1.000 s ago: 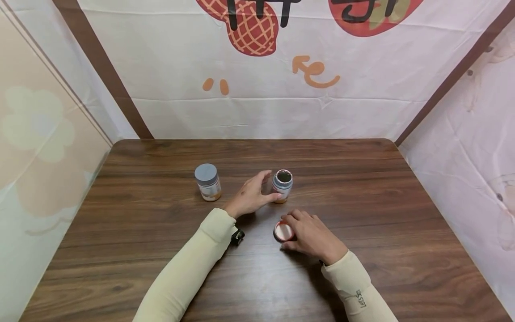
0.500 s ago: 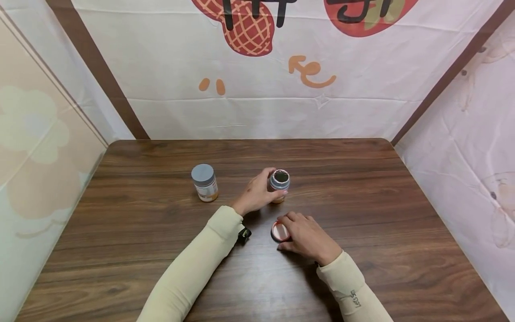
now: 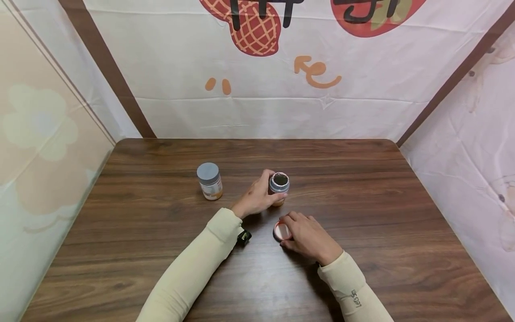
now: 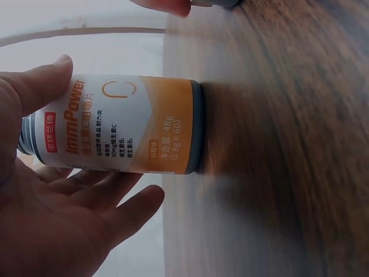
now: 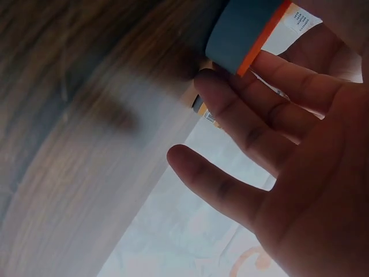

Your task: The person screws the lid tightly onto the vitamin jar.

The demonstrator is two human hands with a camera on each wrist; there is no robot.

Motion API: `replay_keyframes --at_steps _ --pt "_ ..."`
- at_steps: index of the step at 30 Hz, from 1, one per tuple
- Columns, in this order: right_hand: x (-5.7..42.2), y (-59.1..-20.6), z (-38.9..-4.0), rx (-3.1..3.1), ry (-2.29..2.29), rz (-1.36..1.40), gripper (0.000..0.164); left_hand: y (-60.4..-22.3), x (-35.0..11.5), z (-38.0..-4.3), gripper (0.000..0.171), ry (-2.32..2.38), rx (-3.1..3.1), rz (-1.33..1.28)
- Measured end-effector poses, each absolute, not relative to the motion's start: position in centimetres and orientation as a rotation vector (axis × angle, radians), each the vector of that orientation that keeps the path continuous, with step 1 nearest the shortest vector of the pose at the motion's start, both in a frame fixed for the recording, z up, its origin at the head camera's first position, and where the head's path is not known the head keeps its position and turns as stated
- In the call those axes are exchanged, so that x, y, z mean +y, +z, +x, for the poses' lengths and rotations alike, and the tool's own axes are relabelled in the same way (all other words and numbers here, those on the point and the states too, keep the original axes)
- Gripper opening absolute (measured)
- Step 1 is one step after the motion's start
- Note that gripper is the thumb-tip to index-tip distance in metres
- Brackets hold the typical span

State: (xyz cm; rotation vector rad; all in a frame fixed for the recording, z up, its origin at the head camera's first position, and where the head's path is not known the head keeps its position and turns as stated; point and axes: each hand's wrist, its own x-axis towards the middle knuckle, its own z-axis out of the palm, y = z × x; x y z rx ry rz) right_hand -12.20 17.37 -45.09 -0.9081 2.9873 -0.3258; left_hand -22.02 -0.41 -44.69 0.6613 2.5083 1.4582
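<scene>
An uncapped supplement bottle (image 3: pixel 280 190) stands upright on the table, its white and orange label reading vitamin C chewable tablets (image 4: pixel 124 124). My left hand (image 3: pixel 256 193) grips it from the left, thumb across the label and fingers behind. Its open mouth has a ragged silvery rim and looks dark inside. Nearer me, my right hand (image 3: pixel 307 237) holds the blue-grey cap (image 3: pixel 283 231) by its edge. That cap lies inner side up, showing a white liner and an orange-red rim (image 5: pixel 265 34); whether it touches the table is hard to tell.
A second, capped bottle (image 3: pixel 210 182) with a grey-blue lid stands to the left of my left hand. The dark wood table (image 3: pixel 132 250) meets a printed fabric backdrop (image 3: pixel 257 118) at its far edge, with fabric walls at both sides.
My left hand has moved right and closed round the bottle, which has shifted slightly left and toward me. The right hand stays at the cap with little movement.
</scene>
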Motion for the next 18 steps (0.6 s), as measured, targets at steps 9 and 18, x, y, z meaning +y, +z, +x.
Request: replay_keyframes --at_steps 9,18 --pt "17.3 -45.4 -12.4 3.006 -0.424 -0.964 0.046 -44.7 -1.4 -21.7 0.058 1.442 2.483 0.691" --pt "17.1 -45.6 -12.7 3.008 -0.686 -1.071 0.044 -44.3 -2.6 -20.9 0.056 1.417 2.503 0.721"
